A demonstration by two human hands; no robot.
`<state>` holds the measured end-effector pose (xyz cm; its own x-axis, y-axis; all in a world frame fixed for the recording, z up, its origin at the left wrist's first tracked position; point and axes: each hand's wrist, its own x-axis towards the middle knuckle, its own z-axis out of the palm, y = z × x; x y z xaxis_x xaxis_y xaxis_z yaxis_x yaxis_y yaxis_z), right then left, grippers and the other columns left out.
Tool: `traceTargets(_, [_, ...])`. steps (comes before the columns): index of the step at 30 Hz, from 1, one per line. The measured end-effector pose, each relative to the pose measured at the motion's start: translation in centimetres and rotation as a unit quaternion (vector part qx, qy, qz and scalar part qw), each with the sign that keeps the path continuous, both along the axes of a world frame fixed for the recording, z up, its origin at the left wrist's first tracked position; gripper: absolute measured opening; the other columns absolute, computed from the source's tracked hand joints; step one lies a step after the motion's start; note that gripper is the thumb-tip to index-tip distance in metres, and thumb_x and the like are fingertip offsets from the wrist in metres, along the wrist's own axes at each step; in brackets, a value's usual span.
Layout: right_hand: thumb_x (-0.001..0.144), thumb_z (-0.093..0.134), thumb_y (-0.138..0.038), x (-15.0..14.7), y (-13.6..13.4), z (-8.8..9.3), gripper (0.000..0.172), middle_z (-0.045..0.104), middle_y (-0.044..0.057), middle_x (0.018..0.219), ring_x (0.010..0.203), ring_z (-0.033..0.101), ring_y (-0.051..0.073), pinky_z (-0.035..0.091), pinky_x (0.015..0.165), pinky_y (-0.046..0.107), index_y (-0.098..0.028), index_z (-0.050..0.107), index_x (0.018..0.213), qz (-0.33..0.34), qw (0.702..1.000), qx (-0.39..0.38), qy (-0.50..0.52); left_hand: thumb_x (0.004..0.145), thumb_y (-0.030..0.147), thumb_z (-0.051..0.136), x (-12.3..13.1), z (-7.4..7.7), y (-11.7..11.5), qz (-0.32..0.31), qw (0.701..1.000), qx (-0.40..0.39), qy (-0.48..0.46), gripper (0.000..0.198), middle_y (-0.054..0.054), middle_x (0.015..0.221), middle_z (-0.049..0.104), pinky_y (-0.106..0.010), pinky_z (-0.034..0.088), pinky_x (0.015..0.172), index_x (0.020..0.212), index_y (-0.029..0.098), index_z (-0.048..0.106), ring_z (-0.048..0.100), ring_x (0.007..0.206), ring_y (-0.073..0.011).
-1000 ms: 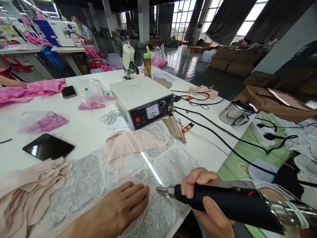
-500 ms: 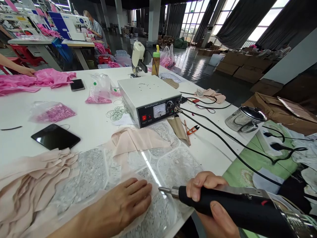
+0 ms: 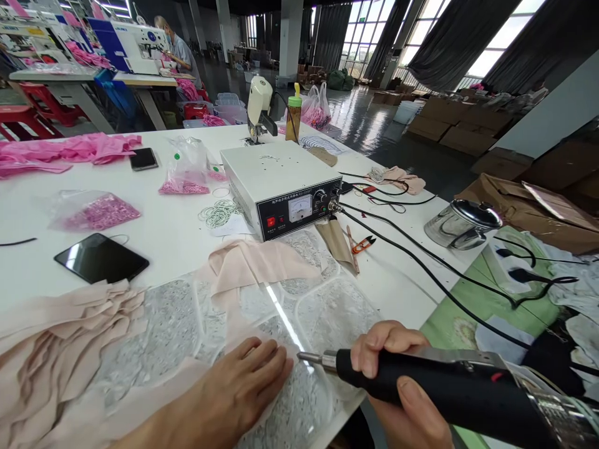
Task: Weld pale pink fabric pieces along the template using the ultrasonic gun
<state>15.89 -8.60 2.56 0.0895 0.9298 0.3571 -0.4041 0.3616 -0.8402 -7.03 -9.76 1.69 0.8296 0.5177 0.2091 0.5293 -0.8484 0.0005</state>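
My left hand point(image 3: 243, 390) lies flat, fingers stretched forward, pressing a thin pale-pink fabric piece point(image 3: 234, 312) onto the grey marbled mat point(image 3: 171, 330). In my right hand point(image 3: 397, 368) is a black ultrasonic welding gun point(image 3: 449, 386); fingers wrap round its barrel. Its narrow metal tip points left, close to my left fingertips at the fabric's edge. Whether the tip touches the cloth I cannot tell. A folded pale-pink fabric piece point(image 3: 262, 262) rests farther back on the mat. Ruffled layers of the same cloth point(image 3: 70, 343) lie at the left, partly out of view.
Behind the mat stands the white ultrasonic control box point(image 3: 281, 178), with black cables point(image 3: 412, 265) running right. Orange thread snips point(image 3: 364, 244), a steel mug point(image 3: 463, 224), a black phone point(image 3: 102, 257) and bags of pink bits point(image 3: 100, 212) are on the table. Someone sits at a sewing machine point(image 3: 135, 47).
My left hand has shifted slightly right, toward the gun's tip. Another person's hand has left the pink cloth at the far left. The whole view has drifted a little.
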Motion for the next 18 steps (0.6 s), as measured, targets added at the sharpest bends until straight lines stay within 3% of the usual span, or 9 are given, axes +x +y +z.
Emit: traceTargets(18, [0.093, 0.058, -0.038, -1.1, 0.6, -0.6, 0.012, 0.052, 0.0, 0.086, 0.063, 0.053, 0.013, 0.053, 0.06, 0.032, -0.028, 0.057, 0.096, 0.022, 0.999, 0.009, -0.032, 0.099, 0.015, 0.047, -0.3, -1.1, -0.5, 0.008, 1.0, 0.016, 0.014, 0.037, -0.012, 0.125, 0.065, -0.04, 0.042, 0.097, 0.135, 0.009, 0.055, 0.056, 0.114, -0.0267])
